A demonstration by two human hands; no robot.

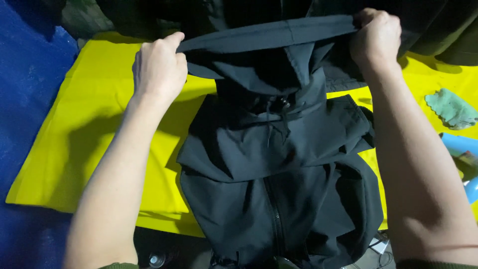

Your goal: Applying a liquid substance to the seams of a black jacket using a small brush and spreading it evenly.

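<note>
Currently both hands, left hand [158, 67] & right hand [376, 37], pinch hood rim of black thin-shell zip jacket [279, 179] lying on yellow cloth sheet [94, 129]. Fabric prob. light, limp, slick; best held at hem/seams.

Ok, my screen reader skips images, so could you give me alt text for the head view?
Left hand and right hand grip the hood edge of a black zip jacket lying on a yellow cloth.
</note>
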